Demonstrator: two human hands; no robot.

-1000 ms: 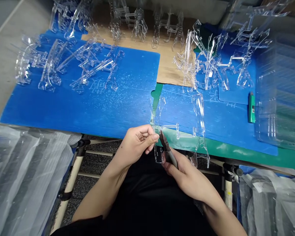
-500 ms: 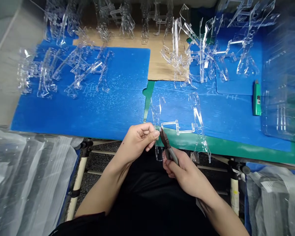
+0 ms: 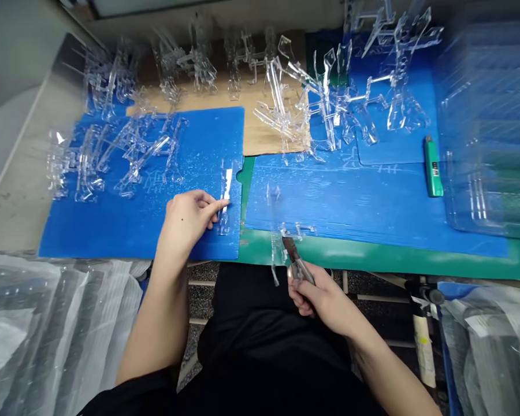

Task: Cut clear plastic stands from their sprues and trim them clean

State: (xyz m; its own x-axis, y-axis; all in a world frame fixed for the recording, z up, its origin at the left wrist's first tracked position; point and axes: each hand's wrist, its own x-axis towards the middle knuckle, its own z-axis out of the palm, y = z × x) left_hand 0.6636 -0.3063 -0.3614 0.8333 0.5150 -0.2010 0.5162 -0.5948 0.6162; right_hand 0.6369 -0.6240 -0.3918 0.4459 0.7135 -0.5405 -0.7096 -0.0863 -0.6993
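Being pinched near the desk's (image 3: 351,254) front edge by the left hand (image 3: 187,222) is a clear plastic strip (image 3: 226,188), best handled by its edges; grey-handled metal pliers (image 3: 296,262) are being clasped by the right hand (image 3: 318,293) beside a clear branched plastic frame (image 3: 278,251).

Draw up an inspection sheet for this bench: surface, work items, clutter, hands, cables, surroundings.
Surface: blue sheets and cardboard over a green mat.
Work items: clear strip over the left sheet; blurred clear frame at the tip of the pliers, contact unclear.
Clutter: tangled clear parts towards the back, both sides; green cutter at right.
Hands: left hand pinches the strip; right hand grips the pliers.
Cables: nothing seen.
Surroundings: clear bin at right; translucent film low on both sides.
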